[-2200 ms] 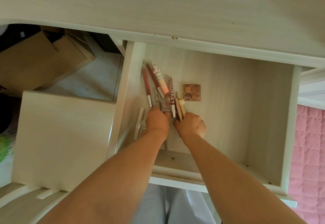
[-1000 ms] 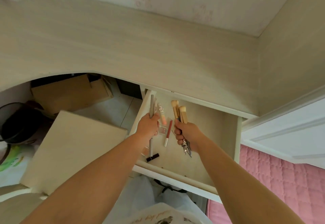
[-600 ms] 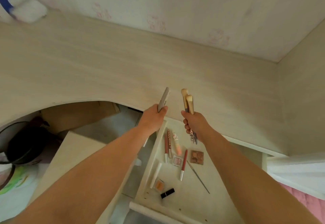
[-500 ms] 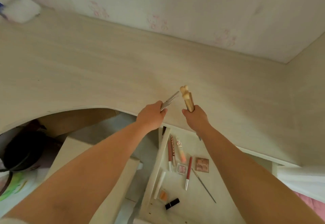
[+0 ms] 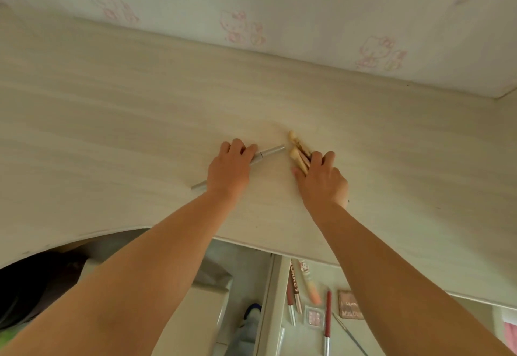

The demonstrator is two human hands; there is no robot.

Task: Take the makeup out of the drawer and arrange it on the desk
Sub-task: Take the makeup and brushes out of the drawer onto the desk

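Both my hands are down on the pale wooden desk. My left hand holds a long silver makeup pencil that lies flat on the desk, its ends sticking out on both sides of the hand. My right hand grips a bundle of cream-handled makeup brushes, their tips pointing up-left on the desk. Below the desk edge the open drawer holds several lip pencils, a peach tube, a small pink compact and a brown eyeshadow palette.
A wall with pink cartoon-cat wallpaper runs behind the desk. Under the desk's curved cut-out at the left are a dark bin and a pale cabinet top. A side panel closes the desk at the right.
Both hands rose out of the drawer carrying the pencil and the brushes, moved forward over the desk and lowered them onto its surface. The view tilted up from drawer to desk.
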